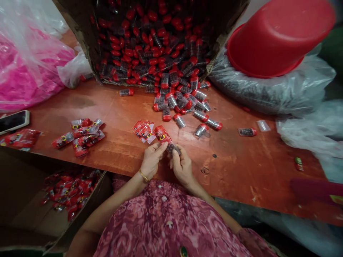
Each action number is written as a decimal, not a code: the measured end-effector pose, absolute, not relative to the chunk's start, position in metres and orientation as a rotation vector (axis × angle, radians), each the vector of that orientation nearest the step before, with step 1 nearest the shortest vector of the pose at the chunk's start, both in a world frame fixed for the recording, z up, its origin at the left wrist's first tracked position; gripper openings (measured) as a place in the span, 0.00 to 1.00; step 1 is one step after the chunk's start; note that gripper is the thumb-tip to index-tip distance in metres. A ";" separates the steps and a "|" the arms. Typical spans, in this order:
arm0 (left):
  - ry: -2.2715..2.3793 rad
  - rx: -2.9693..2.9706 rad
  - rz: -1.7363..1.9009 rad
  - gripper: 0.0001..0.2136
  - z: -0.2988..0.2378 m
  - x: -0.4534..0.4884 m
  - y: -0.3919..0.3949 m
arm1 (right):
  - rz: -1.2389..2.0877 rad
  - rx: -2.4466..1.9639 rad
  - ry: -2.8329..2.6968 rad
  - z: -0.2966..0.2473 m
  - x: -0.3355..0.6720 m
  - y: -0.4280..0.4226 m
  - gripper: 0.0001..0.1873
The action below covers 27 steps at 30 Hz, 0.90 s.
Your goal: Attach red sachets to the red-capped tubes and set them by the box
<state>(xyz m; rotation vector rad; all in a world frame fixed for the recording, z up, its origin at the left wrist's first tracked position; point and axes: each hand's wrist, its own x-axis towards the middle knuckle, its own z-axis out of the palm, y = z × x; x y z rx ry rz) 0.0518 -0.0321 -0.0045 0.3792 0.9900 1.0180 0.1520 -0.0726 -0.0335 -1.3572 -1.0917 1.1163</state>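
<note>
My left hand (pixel 152 159) pinches a red printed sleeve (pixel 162 133) near its lower edge, just above the front of the table. Fingers of my right hand (pixel 182 166) are closed round a clear capsule of dark beads (pixel 174 148), whose upper end meets the sleeve. Whether the capsule is inside the sleeve or only against it, I cannot tell. A small fan of flat red sleeves (pixel 144 130) lies just beyond my left hand. Past my right hand, several red-capped capsules (pixel 200 130) are scattered, running back to a heap.
A tipped carton (pixel 91 60) spills capsules at the back. Sleeved capsules (pixel 85 132) lie left; more fill a box (pixel 100 182) below. A phone (pixel 16 121), a pink-filled bag (pixel 29 67), a red bucket (pixel 270 39) on a plastic bag (pixel 268 89) flank the table (pixel 241 171).
</note>
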 end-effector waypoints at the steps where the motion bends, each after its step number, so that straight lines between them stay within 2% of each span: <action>1: 0.991 0.393 1.004 0.18 -0.005 0.052 -0.032 | 1.146 -1.339 -1.073 -0.033 0.152 -0.072 0.15; 6: 0.963 0.480 1.047 0.17 -0.007 0.049 -0.029 | 1.279 -1.221 -1.005 -0.026 0.151 -0.066 0.17; 15: 1.038 0.613 1.024 0.19 -0.014 0.056 -0.041 | 1.203 -1.238 -0.955 -0.026 0.140 -0.061 0.15; 21: 1.014 0.478 1.149 0.17 -0.006 0.043 -0.026 | 1.478 -1.085 -1.090 -0.022 0.152 -0.050 0.20; 27: 1.002 0.477 1.086 0.16 -0.009 0.043 -0.027 | 1.332 -1.197 -1.131 -0.031 0.142 -0.040 0.16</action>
